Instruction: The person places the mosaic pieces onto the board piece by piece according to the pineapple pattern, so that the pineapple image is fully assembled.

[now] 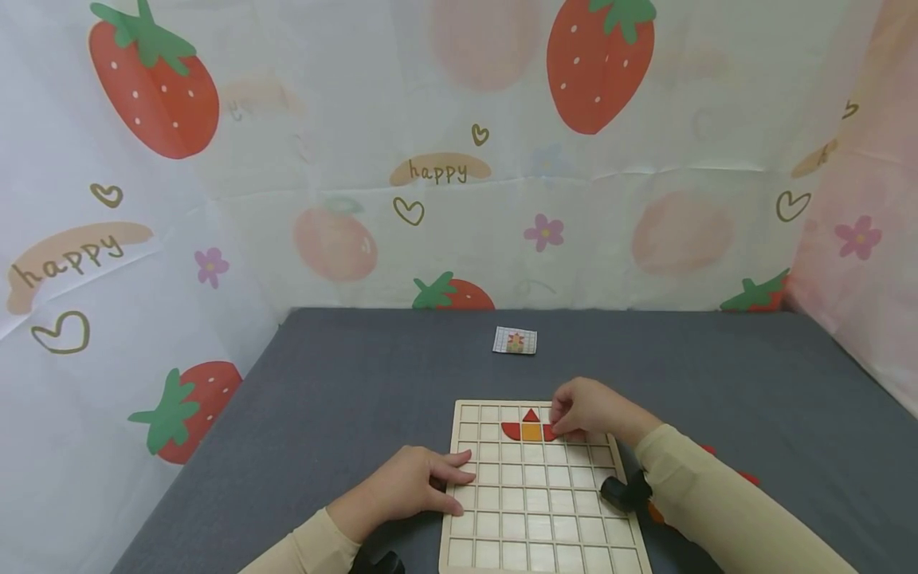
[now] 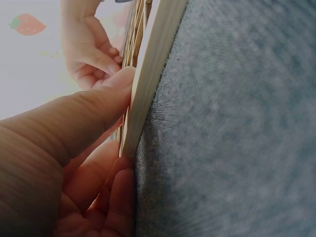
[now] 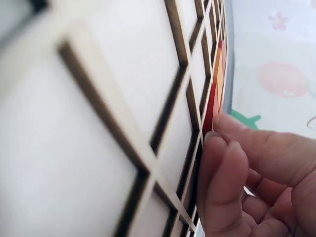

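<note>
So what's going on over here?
A person is placing shapes on a gridded wooden board. Their right hand pinches a red piece beside an orange square, while their left hand rests against the board's left edge. A red triangle and another red shape are also on the grid. A small picture card lies beyond the board.

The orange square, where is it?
In the head view, the orange square sits high on the grid board, left of the right hand, between two red pieces and below the red triangle.

The head view looks forward and down over the table point(image 1: 373, 383), while close wrist views share the board point(image 1: 535, 476).
</note>
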A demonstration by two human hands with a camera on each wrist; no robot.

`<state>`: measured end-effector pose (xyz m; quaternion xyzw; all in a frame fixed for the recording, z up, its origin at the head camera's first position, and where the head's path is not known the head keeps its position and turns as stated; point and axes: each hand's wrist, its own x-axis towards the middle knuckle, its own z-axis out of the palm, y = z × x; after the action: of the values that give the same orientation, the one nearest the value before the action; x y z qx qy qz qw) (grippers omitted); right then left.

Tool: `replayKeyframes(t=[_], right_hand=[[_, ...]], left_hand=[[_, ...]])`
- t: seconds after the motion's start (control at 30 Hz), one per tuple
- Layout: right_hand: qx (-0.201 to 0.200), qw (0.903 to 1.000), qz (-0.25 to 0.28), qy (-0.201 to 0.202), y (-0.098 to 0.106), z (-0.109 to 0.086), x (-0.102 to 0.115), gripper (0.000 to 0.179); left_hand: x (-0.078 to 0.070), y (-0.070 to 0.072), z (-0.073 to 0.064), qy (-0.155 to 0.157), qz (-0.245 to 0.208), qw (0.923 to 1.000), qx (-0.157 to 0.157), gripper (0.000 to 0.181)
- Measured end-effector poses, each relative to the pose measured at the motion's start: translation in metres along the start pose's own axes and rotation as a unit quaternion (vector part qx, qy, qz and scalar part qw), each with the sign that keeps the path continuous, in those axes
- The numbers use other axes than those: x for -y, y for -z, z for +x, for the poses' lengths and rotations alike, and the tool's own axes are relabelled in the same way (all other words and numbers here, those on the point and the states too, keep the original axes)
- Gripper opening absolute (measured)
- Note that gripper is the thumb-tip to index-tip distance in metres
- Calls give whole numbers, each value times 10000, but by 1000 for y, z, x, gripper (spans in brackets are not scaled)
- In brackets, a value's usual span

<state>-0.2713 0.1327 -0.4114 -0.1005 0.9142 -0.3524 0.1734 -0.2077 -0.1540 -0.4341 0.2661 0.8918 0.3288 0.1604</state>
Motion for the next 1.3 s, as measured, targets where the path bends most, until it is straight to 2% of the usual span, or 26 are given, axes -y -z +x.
replayKeyframes(t=[0.27, 0.5, 0.87, 1.03, 1.3], right_hand=[[213, 9995, 61, 209, 5, -1, -4, 11], [222, 9987, 237, 392, 31, -13, -13, 3], [304, 9977, 18, 606, 68, -51, -47, 11], [437, 9974, -107, 557, 74, -68, -64, 13], [806, 9955, 343, 347, 75, -89, -88, 13]], left_hand=[[2, -1, 1, -43, 55, 10000, -42, 47], [2, 0, 1, -22, 55, 10000, -11, 46], [3, -1, 1, -20, 21, 10000, -51, 46], [1, 0, 0, 24, -29, 10000, -42, 46], [-2, 1, -1, -29, -160, 9999, -38, 46]])
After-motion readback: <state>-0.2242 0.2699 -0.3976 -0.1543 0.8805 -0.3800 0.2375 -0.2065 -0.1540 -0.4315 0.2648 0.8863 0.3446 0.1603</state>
